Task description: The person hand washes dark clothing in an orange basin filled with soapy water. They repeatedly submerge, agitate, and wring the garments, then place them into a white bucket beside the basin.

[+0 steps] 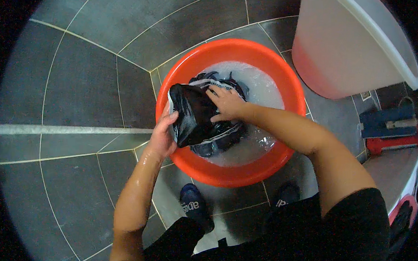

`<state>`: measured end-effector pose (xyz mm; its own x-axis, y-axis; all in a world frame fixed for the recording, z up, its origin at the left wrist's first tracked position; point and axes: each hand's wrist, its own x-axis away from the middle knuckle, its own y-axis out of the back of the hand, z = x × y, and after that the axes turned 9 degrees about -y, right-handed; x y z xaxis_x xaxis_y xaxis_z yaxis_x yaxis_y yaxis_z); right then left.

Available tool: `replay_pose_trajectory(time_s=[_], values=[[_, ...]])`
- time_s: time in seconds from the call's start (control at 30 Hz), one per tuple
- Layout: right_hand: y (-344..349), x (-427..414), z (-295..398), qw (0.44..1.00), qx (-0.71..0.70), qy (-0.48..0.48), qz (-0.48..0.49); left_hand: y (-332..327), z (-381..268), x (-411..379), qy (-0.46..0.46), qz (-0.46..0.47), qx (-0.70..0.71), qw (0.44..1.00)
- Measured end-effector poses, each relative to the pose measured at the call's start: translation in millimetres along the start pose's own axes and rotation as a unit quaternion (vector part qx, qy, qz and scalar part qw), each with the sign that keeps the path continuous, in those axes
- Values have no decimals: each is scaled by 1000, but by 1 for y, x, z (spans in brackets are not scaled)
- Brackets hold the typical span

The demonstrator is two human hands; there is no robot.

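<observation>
A wet black garment (190,113) with a white band along its edges is stretched over an orange-red plastic basin (232,176). At its left end my left hand (164,132) grips the white-edged border, thumb on top and fingers behind. My right hand (227,103) lies on the garment's right part with its fingers spread. More dark wet cloth (204,150) sits beneath in cloudy, sudsy water (263,93). How much cloth is under the surface is hidden.
A large whitish plastic tub (338,44) stands at the upper right. Dark blue (383,117) and red (388,144) objects lie at the right, beside a pale ledge (389,171). Grey tiled walls (81,87) close in on the left. Dark slippers (193,203) are on my feet below the basin.
</observation>
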<state>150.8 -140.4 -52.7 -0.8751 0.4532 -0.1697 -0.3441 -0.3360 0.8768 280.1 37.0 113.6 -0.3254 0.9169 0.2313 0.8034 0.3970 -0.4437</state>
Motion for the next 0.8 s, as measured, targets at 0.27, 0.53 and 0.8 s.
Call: replay_pose_trajectory(time_s=[0.27, 0.53, 0.8], values=[[38, -39, -26, 966, -172, -137, 133, 14, -25, -29, -20, -8, 10, 1000], [230, -16, -17, 980, -178, -74, -54, 41, 5, -83, -32, -98, -182, 978], [259, -8, 22, 918, -334, -214, -5, -48, 30, -80, -298, 112, -426, 847]])
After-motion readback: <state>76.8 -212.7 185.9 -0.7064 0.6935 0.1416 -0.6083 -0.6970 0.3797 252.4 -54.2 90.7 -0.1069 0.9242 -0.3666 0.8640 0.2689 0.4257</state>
